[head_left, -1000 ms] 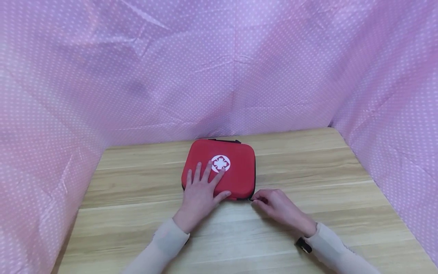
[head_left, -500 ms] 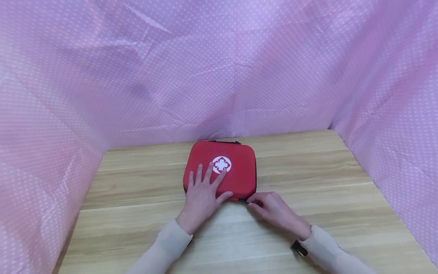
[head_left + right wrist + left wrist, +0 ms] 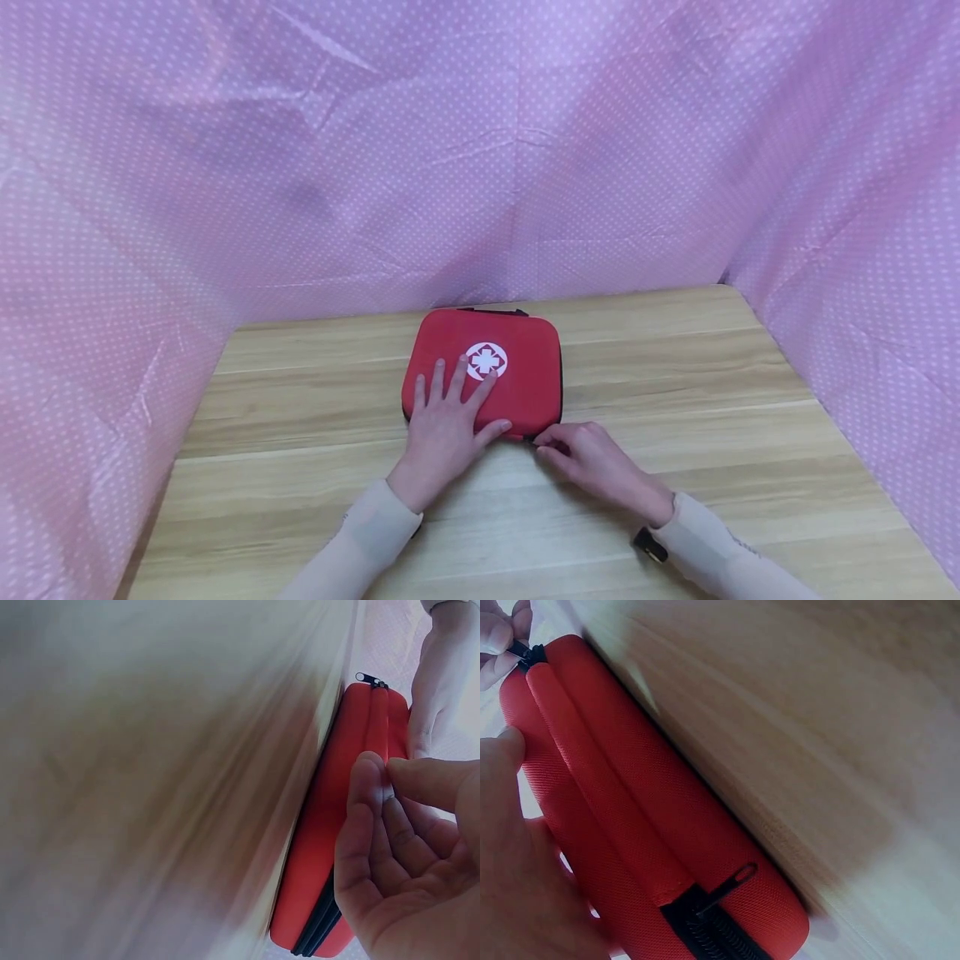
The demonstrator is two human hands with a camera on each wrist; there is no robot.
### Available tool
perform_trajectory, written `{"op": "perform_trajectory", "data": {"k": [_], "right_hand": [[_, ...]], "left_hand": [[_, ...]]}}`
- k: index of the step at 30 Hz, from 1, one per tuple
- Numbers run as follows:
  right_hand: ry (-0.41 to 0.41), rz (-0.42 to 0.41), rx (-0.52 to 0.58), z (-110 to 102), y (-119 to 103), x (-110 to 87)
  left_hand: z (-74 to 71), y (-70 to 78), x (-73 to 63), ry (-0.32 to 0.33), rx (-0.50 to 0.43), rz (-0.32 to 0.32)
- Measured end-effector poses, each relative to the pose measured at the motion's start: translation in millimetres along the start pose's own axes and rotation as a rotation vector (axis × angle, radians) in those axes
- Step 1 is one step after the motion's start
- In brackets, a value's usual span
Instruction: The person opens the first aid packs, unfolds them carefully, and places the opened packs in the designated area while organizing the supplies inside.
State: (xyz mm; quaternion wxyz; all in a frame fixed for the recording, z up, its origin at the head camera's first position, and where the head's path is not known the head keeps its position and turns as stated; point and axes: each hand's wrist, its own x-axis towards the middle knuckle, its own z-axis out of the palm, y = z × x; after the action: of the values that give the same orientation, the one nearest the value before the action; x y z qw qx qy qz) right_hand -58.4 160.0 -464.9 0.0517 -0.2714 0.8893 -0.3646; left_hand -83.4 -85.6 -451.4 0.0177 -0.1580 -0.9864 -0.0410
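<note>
A red first-aid case (image 3: 525, 358) with a white cross emblem lies on the table, its black carry handle (image 3: 495, 312) at the back. My left hand (image 3: 438, 433) rests flat on the lid's front left, fingers spread. At the front right corner my right hand (image 3: 596, 462) pinches a black zipper pull (image 3: 517, 649) between thumb and forefinger. The right wrist view shows the fingertips (image 3: 371, 765) hiding that pull. A second zipper pull (image 3: 731, 889) stands free at the other end of the red strip along the front side, with black zipper teeth (image 3: 720, 937) beside it.
The case sits near the back edge of a wood-grain table (image 3: 675, 367). Pink dotted cloth (image 3: 510, 150) hangs behind and at both sides. A black device (image 3: 649, 545) shows at the right sleeve cuff.
My right hand has moved left along the case's front edge with the zipper pull, from just past the corner. The left hand keeps its place on the lid.
</note>
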Motion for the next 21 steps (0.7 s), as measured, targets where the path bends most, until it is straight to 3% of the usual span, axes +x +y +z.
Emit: {"op": "perform_trajectory", "data": {"k": [11, 21], "right_hand": [[-0.061, 0.055, 0.066, -9.4, 5.0, -4.7], [0.018, 0.096, 0.061, -30.8, 10.5, -8.9]], "left_hand": [[0.9, -1.5, 0.8, -0.022, -0.021, -0.002], [2.0, -1.6, -0.6, -0.033, -0.049, 0.000]]}}
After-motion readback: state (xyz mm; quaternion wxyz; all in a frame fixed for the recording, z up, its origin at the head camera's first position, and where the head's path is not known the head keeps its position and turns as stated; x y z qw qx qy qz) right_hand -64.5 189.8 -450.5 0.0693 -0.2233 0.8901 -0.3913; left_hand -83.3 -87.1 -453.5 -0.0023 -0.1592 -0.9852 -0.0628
